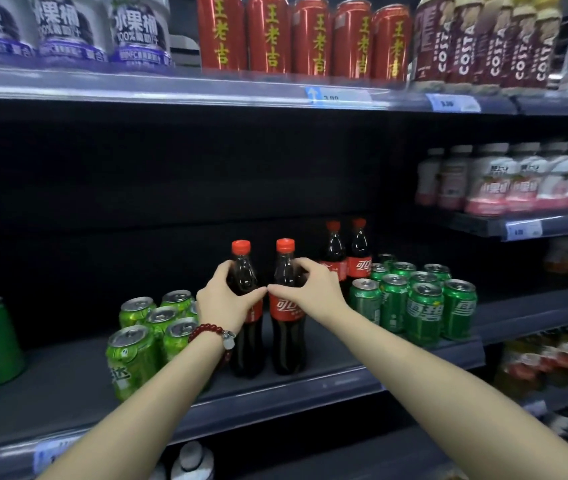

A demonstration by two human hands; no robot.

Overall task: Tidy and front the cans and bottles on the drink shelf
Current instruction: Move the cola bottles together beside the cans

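Gripping two cola bottles at once, the person works at the front of the dark drink shelf (pixel 310 386). From the head camera, the left hand (pixel 225 299) curls around the waist of the left cola bottle (pixel 246 344), and the right hand (pixel 305 289) curls around the right cola bottle (pixel 287 341) at the same height, thumbs nearly meeting between them. Both bottles stand upright, red caps up, just beside each other; the right one's red label faces forward with white Chinese characters. A red bead bracelet (pixel 208 332) sits on the left wrist.

Two more cola bottles (pixel 346 254) stand upright further back to the right. Light green cans (pixel 150 337) cluster left of the held pair, and darker green cans (pixel 417 303) with white Chinese lettering stand to the right, all tops up.

On the shelf above, red cans (pixel 306 36) carry yellow Chinese characters, and dark red bottles (pixel 483 43) beside them read "COSTA".
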